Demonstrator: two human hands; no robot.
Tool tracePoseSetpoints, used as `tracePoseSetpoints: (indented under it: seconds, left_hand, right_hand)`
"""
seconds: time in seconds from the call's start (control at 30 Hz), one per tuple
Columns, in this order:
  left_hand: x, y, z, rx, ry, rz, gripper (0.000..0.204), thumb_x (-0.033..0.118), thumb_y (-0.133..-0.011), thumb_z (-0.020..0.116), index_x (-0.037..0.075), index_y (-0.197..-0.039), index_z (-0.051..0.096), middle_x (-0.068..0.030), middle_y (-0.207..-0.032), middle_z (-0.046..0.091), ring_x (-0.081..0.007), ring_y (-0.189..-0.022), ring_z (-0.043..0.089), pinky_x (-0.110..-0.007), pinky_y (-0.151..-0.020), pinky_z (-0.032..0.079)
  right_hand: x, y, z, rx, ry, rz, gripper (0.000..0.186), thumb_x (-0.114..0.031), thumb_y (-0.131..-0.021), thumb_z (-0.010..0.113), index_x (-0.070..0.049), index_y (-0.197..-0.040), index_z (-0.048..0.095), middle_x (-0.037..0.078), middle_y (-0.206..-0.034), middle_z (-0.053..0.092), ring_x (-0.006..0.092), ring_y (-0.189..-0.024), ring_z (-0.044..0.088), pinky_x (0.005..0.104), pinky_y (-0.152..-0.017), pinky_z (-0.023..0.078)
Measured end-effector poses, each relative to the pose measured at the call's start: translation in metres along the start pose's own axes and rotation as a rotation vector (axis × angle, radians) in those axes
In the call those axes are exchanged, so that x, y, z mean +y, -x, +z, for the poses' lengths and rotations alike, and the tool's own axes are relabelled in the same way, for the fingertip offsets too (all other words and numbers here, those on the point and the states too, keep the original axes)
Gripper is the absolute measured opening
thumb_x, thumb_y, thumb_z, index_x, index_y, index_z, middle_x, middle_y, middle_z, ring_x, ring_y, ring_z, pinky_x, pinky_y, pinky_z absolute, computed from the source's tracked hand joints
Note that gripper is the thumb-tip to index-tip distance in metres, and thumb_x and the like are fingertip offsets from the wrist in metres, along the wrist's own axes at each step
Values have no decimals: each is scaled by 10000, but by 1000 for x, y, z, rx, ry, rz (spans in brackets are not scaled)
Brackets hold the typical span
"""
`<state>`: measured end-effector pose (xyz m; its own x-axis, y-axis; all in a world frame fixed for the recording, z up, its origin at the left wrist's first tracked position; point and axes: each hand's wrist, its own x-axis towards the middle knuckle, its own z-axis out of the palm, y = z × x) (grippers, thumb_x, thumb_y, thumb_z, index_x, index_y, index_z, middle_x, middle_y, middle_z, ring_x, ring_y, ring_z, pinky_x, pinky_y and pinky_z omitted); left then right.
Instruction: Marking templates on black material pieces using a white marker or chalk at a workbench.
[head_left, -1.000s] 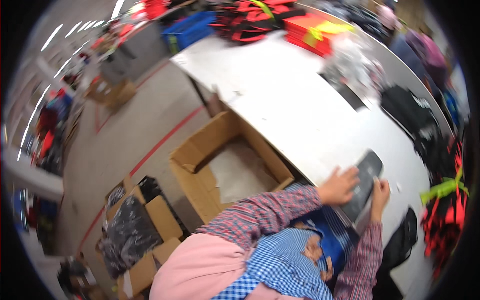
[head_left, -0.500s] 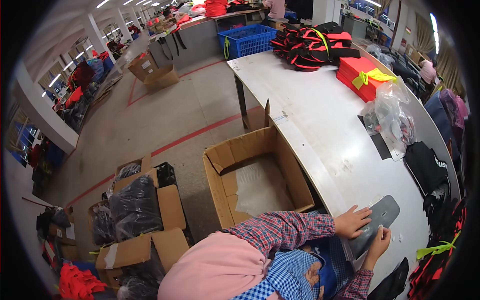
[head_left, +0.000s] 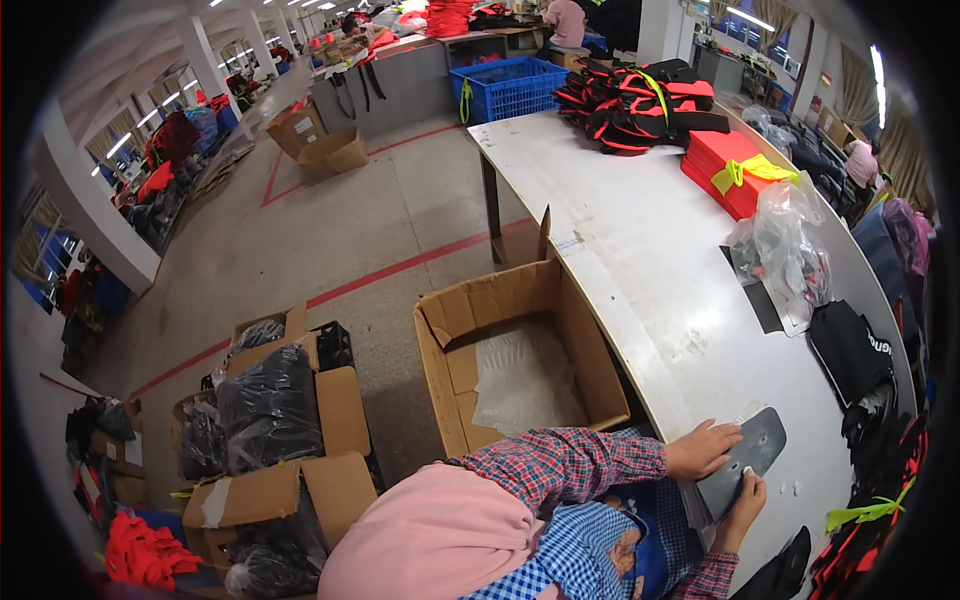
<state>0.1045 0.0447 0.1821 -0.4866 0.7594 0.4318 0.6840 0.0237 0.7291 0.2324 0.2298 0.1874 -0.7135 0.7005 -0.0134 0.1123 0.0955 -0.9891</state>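
A dark grey flat panel [head_left: 768,432] with rounded corners and small holes lies on the near end of the white table [head_left: 640,270]. My left hand [head_left: 703,450] rests on its left edge, with the fingers stretched flat. At the near side my right hand [head_left: 738,512] has its fingertips pinched against the panel's surface. Something small and white shows at those fingertips, too small to name. A few white scraps [head_left: 790,488] lie on the table just right of the panel.
An open cardboard box [head_left: 436,385] stands left of the table. Boxes with black plastic-wrapped goods [head_left: 268,400] sit farther left. Along the table are a red sheet stack [head_left: 715,170], black-and-red pieces [head_left: 625,105], clear plastic bags [head_left: 785,240] and black fabric [head_left: 845,340].
The panel has turned slightly and come a little nearer to me. My right hand has shifted left along it, while my left hand stays at its edge. The view has tilted slightly.
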Motion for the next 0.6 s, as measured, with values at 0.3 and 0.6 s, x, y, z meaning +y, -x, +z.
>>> tracePoseSetpoints:
  seconds: [0.3,0.6]
  left_hand:
    - [7,5,-7,54,302,-135,346,41,-864,515,-31,-1188,612,-279,-1027,661,-435,-997,638,-462,-896,511]
    - [1,-5,-51,-182,-223,154,479,298,-825,769,87,-1232,630,-82,-1179,692,-296,-1072,659,-594,-1006,398]
  right_hand:
    - [1,22,-18,199,-192,82,255,-230,-990,593,-5,-1051,696,40,-981,663,141,-896,608,294,-823,498]
    - [-36,44,-30,392,-613,242,182,-229,-941,669,-50,-980,671,45,-911,666,165,-838,638,330,-772,532]
